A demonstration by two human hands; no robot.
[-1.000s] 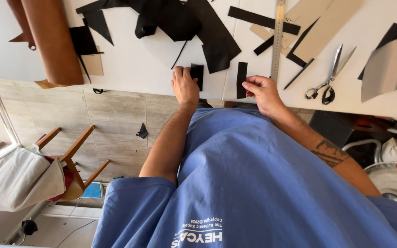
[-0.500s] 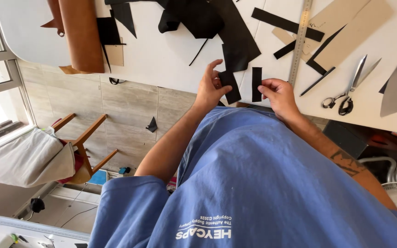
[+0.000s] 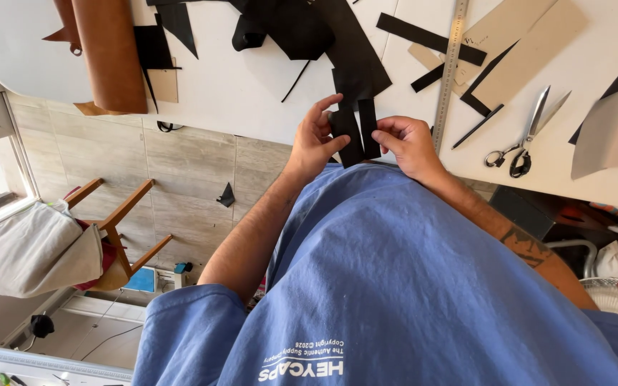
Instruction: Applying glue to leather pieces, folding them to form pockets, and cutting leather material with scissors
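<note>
Two black strips (image 3: 357, 131) are what I have in hand at the near edge of the white table (image 3: 252, 86), side by side and just apart from each other. My left hand (image 3: 316, 139) pinches the left strip between thumb and curled fingers, index finger raised above it. My right hand (image 3: 409, 143) is closed on the right strip, fingertips pressed to its edge. Both strips stick out past the table edge toward my blue shirt (image 3: 409, 286). A long metal ruler (image 3: 450, 64) lies just right of my right hand, and scissors (image 3: 523, 136) rest farther right, well apart. A large black sheet (image 3: 323, 28) lies beyond the strips, with tan card pieces (image 3: 523, 43) and a brown leather roll (image 3: 109, 50) at the far left.
</note>
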